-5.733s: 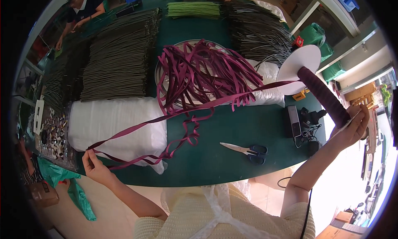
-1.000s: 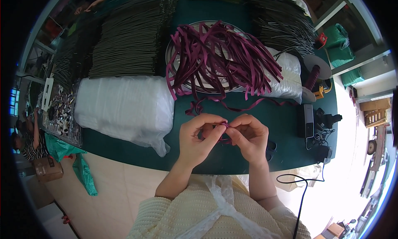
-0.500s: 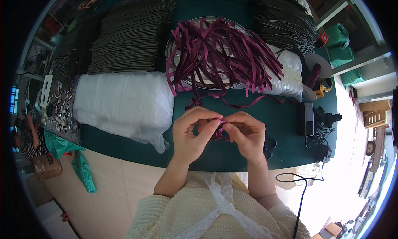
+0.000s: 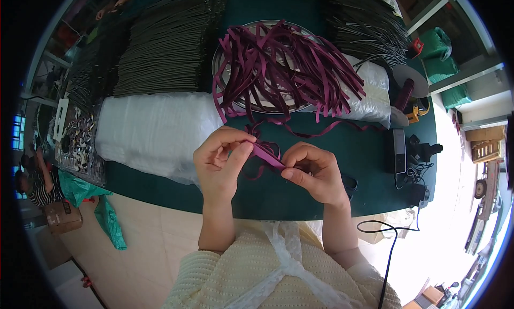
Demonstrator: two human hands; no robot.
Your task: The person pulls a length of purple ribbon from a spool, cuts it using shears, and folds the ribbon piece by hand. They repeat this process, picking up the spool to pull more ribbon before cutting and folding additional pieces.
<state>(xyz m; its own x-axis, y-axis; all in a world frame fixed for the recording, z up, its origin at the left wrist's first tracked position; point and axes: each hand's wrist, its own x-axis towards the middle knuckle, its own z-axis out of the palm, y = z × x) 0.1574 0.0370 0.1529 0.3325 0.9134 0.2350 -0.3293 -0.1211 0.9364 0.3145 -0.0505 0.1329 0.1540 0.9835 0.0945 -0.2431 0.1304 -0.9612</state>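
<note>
Between both hands a short stretch of purple ribbon (image 4: 269, 157) is pulled out at a slant above the green table. My left hand (image 4: 221, 158) pinches its upper left end between thumb and fingertips. The lower right end is pinched by my right hand (image 4: 315, 171). Loose ribbon loops hang behind the held piece, and a long strand (image 4: 321, 133) runs along the table to the right toward a spool (image 4: 405, 96). Beyond my hands, a pile of cut purple ribbons (image 4: 284, 68) covers a round metal tray (image 4: 217, 68), with some ends drooping over its rim.
Left of my hands lies a white plastic-wrapped bundle (image 4: 155, 129); behind it are dark green stems (image 4: 166, 46). A clear box of small parts (image 4: 80, 148) stands at the far left. On the right are a black-and-silver device (image 4: 396, 152), cables and dark scissors (image 4: 350, 187). Another person (image 4: 43, 180) is at left.
My hands have moved apart, the left one leftward and the right slightly down. The ribbon, bunched at the fingertips before, is now stretched between them.
</note>
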